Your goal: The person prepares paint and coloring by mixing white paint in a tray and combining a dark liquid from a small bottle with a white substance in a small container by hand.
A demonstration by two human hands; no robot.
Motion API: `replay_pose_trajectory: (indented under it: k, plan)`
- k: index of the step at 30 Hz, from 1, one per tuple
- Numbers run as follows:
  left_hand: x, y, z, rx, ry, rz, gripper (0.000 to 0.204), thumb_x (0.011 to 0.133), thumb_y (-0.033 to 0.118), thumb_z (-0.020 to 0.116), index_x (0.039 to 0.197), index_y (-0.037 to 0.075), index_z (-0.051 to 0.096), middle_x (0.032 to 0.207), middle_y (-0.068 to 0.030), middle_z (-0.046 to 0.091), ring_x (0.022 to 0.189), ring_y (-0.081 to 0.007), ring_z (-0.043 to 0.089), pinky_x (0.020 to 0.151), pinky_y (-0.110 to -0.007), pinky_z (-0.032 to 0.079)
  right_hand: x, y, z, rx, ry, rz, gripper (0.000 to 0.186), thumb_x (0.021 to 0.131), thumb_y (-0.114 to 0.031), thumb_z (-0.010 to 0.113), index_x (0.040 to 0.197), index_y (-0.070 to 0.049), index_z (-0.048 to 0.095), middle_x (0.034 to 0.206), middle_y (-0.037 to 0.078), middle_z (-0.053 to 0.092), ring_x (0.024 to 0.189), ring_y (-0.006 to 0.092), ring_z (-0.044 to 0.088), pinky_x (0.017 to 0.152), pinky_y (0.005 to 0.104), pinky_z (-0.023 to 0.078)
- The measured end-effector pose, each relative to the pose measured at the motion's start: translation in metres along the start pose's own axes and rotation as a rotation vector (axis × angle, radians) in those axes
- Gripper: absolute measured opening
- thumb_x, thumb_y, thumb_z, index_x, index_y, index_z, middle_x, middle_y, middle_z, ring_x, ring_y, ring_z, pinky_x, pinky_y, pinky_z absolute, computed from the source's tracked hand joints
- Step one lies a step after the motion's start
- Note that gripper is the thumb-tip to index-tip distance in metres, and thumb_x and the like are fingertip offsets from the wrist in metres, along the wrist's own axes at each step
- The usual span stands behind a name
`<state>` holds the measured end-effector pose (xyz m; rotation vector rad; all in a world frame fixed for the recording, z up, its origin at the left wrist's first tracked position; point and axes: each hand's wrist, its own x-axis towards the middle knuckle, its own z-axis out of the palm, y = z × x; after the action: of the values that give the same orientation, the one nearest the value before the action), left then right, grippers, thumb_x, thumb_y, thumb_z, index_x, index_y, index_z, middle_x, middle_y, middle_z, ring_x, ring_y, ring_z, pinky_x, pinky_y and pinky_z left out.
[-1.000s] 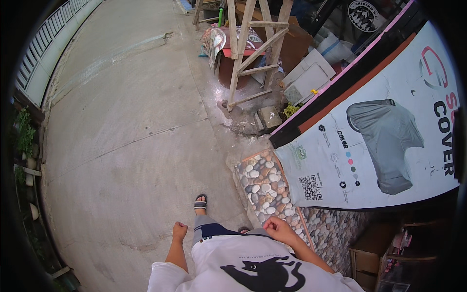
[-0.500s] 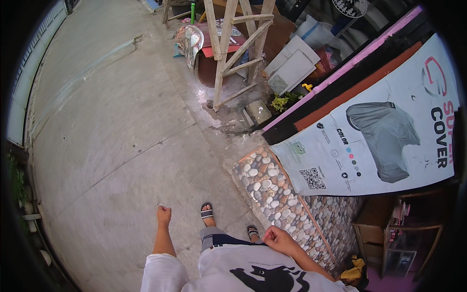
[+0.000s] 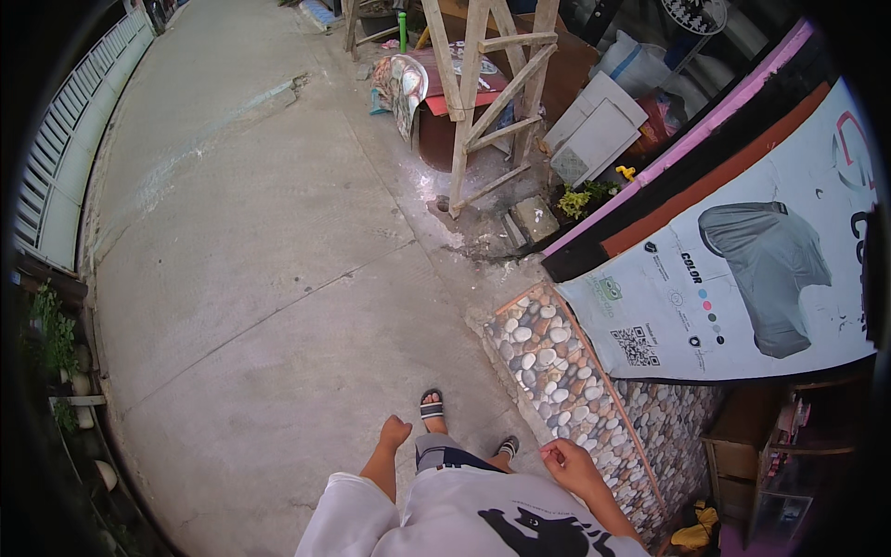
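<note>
My left hand (image 3: 395, 429) hangs beside my body with fingers curled; whether anything is inside is hidden. My right hand (image 3: 563, 457) is held near my waist by the pebble-patterned ledge, fingers pinched together, with any content too small to make out. Below are my two feet in striped sandals (image 3: 432, 410) on grey concrete (image 3: 278, 353), and my white shirt (image 3: 445, 520) with a black cat print. To my right hangs a large white banner (image 3: 668, 334) picturing a grey vehicle cover, above the pebble-patterned surface (image 3: 548, 348).
A wooden frame (image 3: 464, 139) stands ahead right among bags, boards (image 3: 594, 130), a yellow tap (image 3: 627, 173) and small plants (image 3: 575, 202). A white railed gate (image 3: 70, 158) and greenery (image 3: 51, 325) line the left. A wooden cabinet (image 3: 738, 436) is at lower right.
The view has swung slightly, so the scene sits further right than half a second ago. My left hand and feet have shifted; both hands keep their fingers curled.
</note>
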<state>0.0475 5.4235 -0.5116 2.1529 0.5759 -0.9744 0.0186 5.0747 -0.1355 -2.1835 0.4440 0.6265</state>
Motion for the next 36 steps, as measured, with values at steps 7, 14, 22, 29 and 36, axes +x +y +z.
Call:
replay_pose_trajectory:
  k: [7, 14, 22, 29, 36]
  plan:
    - [0.016, 0.018, -0.042, -0.082, 0.190, 0.078, 0.032, 0.071, 0.026, 0.064, 0.087, -0.001, 0.059, 0.087, -0.0245, 0.066, 0.087, -0.0401, 0.064, 0.077, -0.045, 0.050, -0.013, 0.026, 0.012, -0.022, 0.042, -0.118, 0.015, 0.086, -0.013, 0.064, 0.094, -0.001, 0.065, 0.079, 0.008, 0.063, 0.065, 0.0138, 0.056, 0.062, 0.0271, 0.047]
    - [0.020, 0.026, -0.034, -0.057, 0.201, 0.092, 0.031, 0.071, 0.025, 0.063, 0.089, -0.001, 0.059, 0.088, -0.0243, 0.066, 0.088, -0.0403, 0.063, 0.079, -0.046, 0.050, -0.040, 0.054, 0.020, 0.022, 0.152, -0.047, 0.013, 0.085, -0.013, 0.066, 0.091, -0.001, 0.065, 0.075, 0.007, 0.063, 0.063, 0.0124, 0.057, 0.059, 0.0266, 0.046]
    - [-0.001, 0.022, 0.031, -0.029, 0.056, 0.101, 0.038, 0.072, 0.026, 0.062, 0.096, -0.003, 0.059, 0.097, -0.0268, 0.066, 0.097, -0.0406, 0.063, 0.086, -0.044, 0.050, -0.083, 0.084, 0.012, 0.131, 0.230, -0.038, 0.015, 0.087, -0.013, 0.066, 0.095, -0.001, 0.068, 0.065, 0.004, 0.061, 0.057, 0.0083, 0.052, 0.053, 0.0241, 0.042]
    - [-0.055, 0.091, 0.093, 0.035, -0.004, 0.213, 0.024, 0.077, 0.016, 0.061, 0.089, -0.003, 0.052, 0.071, -0.0159, 0.064, 0.057, -0.0225, 0.066, 0.049, -0.034, 0.055, -0.140, 0.181, -0.032, 0.096, 0.315, -0.157, 0.020, 0.090, -0.022, 0.059, 0.098, -0.006, 0.068, 0.078, 0.012, 0.065, 0.068, 0.0251, 0.062, 0.063, 0.0349, 0.049]
    - [-0.118, 0.080, 0.189, 0.126, -0.187, 0.202, 0.024, 0.084, 0.019, 0.054, 0.089, -0.004, 0.054, 0.072, -0.0145, 0.062, 0.053, -0.0226, 0.063, 0.045, -0.036, 0.053, -0.224, 0.320, -0.070, 0.111, 0.693, -0.091, 0.032, 0.094, -0.035, 0.053, 0.087, -0.005, 0.058, 0.080, 0.015, 0.063, 0.076, 0.0354, 0.062, 0.068, 0.0452, 0.048]
